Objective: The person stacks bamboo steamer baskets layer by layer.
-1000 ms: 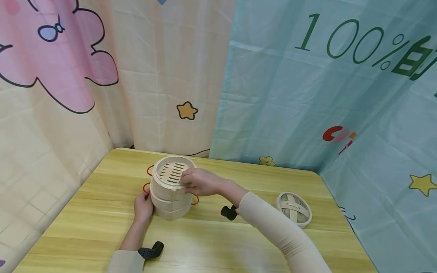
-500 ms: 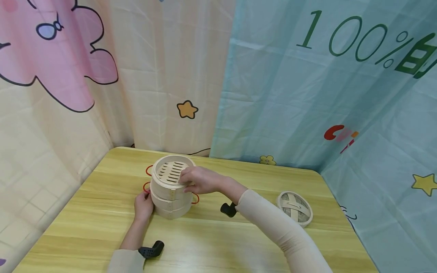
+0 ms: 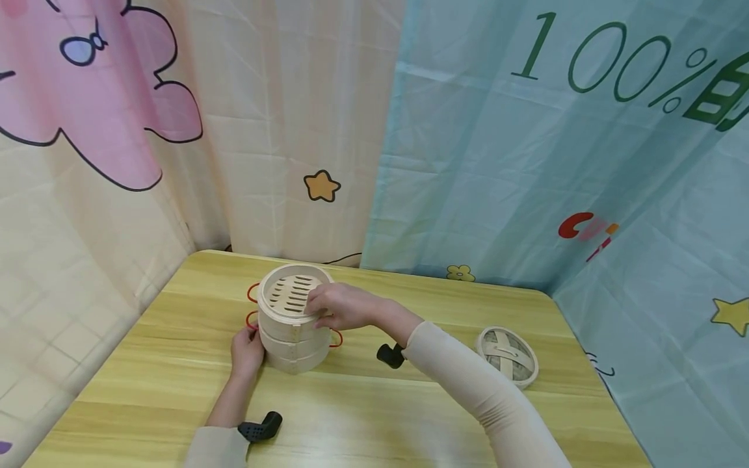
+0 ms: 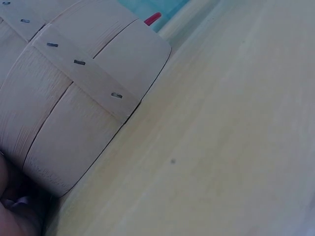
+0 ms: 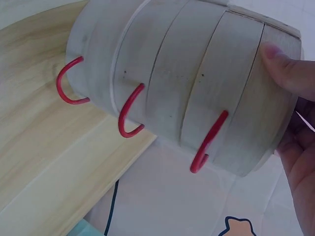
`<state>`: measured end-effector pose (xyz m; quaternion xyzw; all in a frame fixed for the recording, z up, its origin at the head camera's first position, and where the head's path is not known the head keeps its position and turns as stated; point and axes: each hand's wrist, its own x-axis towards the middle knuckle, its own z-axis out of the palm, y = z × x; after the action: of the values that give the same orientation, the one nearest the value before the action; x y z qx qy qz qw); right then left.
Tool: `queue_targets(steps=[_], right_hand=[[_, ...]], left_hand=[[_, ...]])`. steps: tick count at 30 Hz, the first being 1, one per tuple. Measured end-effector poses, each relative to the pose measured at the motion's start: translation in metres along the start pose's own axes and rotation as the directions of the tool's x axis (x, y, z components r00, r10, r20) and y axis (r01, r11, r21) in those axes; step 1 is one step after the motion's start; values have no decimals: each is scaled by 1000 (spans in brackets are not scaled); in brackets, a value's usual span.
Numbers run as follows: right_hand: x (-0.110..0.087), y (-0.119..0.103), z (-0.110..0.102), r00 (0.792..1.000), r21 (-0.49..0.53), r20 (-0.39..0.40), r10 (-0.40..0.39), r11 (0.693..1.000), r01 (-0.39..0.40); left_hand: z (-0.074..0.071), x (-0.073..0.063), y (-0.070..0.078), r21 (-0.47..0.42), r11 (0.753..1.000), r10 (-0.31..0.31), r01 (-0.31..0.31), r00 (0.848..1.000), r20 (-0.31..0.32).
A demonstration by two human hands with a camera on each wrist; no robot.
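Note:
A stack of bamboo steamer baskets point(image 3: 294, 348) stands on the table's left half, with red loop handles on its sides. The uppermost basket point(image 3: 282, 327) shows its slatted floor and bears no lid. My right hand point(image 3: 345, 305) pinches this basket's rim at the right; in the right wrist view the thumb point(image 5: 278, 61) lies on the outer wall. At the stack's left side, low down, my left hand point(image 3: 247, 352) holds a lower basket near a red handle point(image 3: 251, 319). Its fingertips are mostly hidden; the left wrist view shows curled fingers point(image 4: 19, 211) against the bamboo wall point(image 4: 74, 132).
A round woven bamboo lid point(image 3: 506, 356) lies on the right part of the wooden table point(image 3: 363, 416). Printed curtains point(image 3: 281, 143) hang behind and beside the table. Black camera mounts point(image 3: 261, 427) sit at both wrists.
The uppermost basket has shifted slightly left over the baskets below, with my right hand on its rim. My left hand has stayed in place. The head view has tilted a little.

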<state>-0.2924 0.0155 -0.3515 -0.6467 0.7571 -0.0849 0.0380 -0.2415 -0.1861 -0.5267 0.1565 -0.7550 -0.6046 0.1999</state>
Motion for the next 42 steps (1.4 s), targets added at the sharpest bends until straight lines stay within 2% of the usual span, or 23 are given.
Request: queue_targets(steps=[6, 21, 34, 42], right_hand=[[1, -1, -1, 1000, 14, 23, -6, 1000, 6], [5, -5, 1, 1000, -22, 12, 28, 999, -27], [6, -12, 3, 998, -57, 5, 70, 996, -69], [6, -13, 3, 996, -52, 14, 85, 995, -84]], left_hand=[[2, 0, 0, -5, 1000, 0, 0, 1000, -1], [2, 1, 1, 9, 1000, -7, 8, 1000, -18], [2, 0, 1, 42, 999, 13, -12, 1000, -21], [3, -1, 1, 47, 999, 23, -21, 999, -44]])
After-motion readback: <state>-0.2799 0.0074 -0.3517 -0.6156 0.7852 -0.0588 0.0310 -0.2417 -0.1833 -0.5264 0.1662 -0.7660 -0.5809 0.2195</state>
